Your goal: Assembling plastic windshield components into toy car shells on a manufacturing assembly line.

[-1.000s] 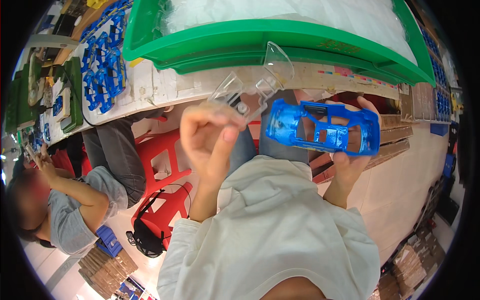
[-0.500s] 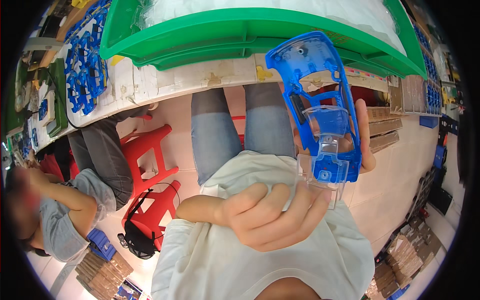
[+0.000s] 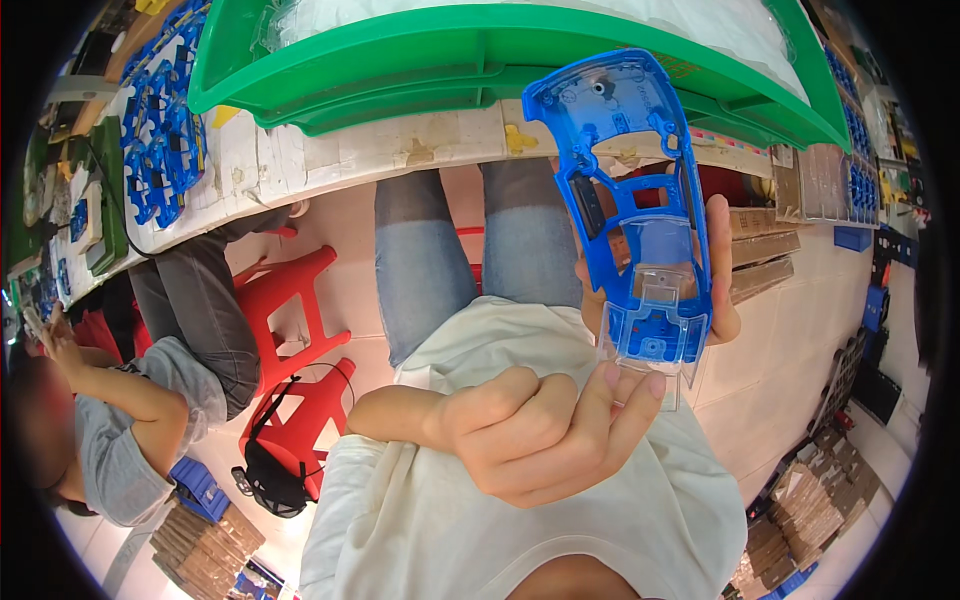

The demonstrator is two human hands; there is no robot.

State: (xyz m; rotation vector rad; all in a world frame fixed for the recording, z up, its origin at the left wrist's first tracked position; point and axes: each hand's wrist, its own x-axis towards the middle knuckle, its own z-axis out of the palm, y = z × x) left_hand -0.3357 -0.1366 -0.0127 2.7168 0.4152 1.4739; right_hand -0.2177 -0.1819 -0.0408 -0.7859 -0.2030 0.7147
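Observation:
A blue plastic housing [image 3: 620,105] with several cut-out openings stands tilted in front of my chest. My right hand [image 3: 721,275] is wrapped round its back and right side, mostly hidden behind it. Between the fingertips of my left hand [image 3: 540,435] is the lower end of a clear plastic part [image 3: 660,290]. This clear part lies over the lower end of the blue housing; whether it is seated there I cannot tell.
A green tray [image 3: 480,60] with white bags stands on the worktable [image 3: 340,165]. Blue parts [image 3: 160,140] are piled at the far left. A person [image 3: 130,420] sits at the left, near red stools [image 3: 295,310]. Cardboard stacks [image 3: 765,245] stand at the right.
The clear part has moved onto the lower end of the housing and sits closer against it. The housing has shifted slightly up and left. My left fingertips have come nearer its lower edge.

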